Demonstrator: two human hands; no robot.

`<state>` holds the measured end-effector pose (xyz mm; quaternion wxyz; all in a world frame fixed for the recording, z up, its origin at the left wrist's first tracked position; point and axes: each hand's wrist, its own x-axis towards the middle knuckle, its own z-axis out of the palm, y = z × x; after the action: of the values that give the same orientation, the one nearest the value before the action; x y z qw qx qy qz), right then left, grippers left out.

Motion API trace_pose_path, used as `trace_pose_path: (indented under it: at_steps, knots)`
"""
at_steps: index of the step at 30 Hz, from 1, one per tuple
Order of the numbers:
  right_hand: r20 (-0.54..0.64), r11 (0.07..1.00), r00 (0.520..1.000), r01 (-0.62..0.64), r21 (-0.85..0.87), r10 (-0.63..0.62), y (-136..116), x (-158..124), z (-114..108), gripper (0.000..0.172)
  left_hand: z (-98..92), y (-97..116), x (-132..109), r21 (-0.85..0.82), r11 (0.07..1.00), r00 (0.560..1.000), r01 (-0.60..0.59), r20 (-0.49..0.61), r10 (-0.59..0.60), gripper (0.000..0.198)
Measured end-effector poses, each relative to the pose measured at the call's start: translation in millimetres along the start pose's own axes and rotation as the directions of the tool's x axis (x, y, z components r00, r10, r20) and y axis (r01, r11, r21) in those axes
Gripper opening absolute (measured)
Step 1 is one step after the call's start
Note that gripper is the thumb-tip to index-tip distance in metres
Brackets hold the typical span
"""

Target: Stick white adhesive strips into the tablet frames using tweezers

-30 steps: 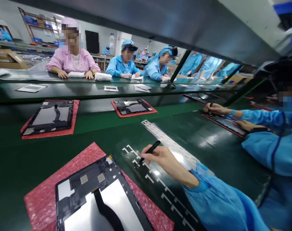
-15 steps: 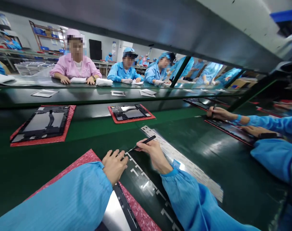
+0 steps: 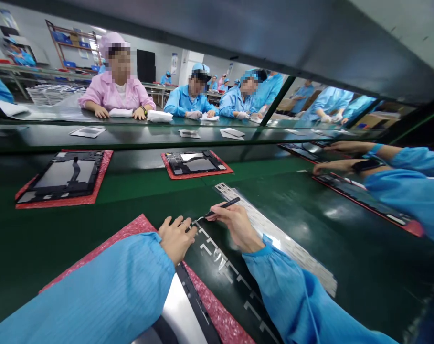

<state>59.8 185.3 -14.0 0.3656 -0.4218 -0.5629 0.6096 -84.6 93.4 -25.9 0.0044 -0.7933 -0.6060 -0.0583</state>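
While the right hand (image 3: 238, 224) pinches slim black tweezers (image 3: 222, 207) in its fingers, the left hand (image 3: 174, 236), at nine o'clock, has edged nearer, fingers spread flat.

The green belt (image 3: 138, 191) looks smooth and faintly glossy. The red bubble-wrap mat (image 3: 131, 234) is bumpy plastic, and the dark sticker sheet (image 3: 217, 258) shines. The tweezers (image 3: 222, 207) look matt black with a metal tip.

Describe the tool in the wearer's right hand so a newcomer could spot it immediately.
On the green conveyor belt, find the two blue-sleeved arms at the bottom. The right hand pinches thin black tweezers, tip down by a dark sheet of white L-shaped stickers. No other slim black tool shows nearby.
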Motion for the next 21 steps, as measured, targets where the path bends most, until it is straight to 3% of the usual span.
trace_pose_path:
  at_steps: [5,9,12,16,21]
  knots:
    - [-0.073,0.998,0.997,0.007,0.058,-0.002,-30.5,-38.7,5.5,0.012,-27.5,-18.7,-24.4,-0.026,1.000,0.998,0.013,0.065,-0.011,0.028]
    - [-0.100,0.996,0.993,-0.062,0.060,0.068,-50.4,-84.3,13.9,0.007,-62.6,-55.9,-90.4,-0.052,0.997,0.986,0.060,0.156,-0.051,0.042]
    - [-0.069,0.981,0.979,-0.188,0.044,0.191,-53.1,-108.1,24.8,0.010,-76.9,-70.8,-145.9,-0.044,0.990,0.969,0.136,0.216,-0.123,0.061]
    - [0.030,0.972,0.971,-0.236,-0.018,0.237,-47.0,-125.9,56.4,0.011,-74.3,-63.6,-187.8,-0.051,0.986,0.964,0.161,0.221,-0.146,0.080]
    - [0.141,0.977,0.968,-0.202,-0.063,0.209,-39.2,-148.6,107.2,0.007,-65.1,-42.7,-204.4,-0.092,0.975,0.972,0.201,0.146,-0.186,0.076]
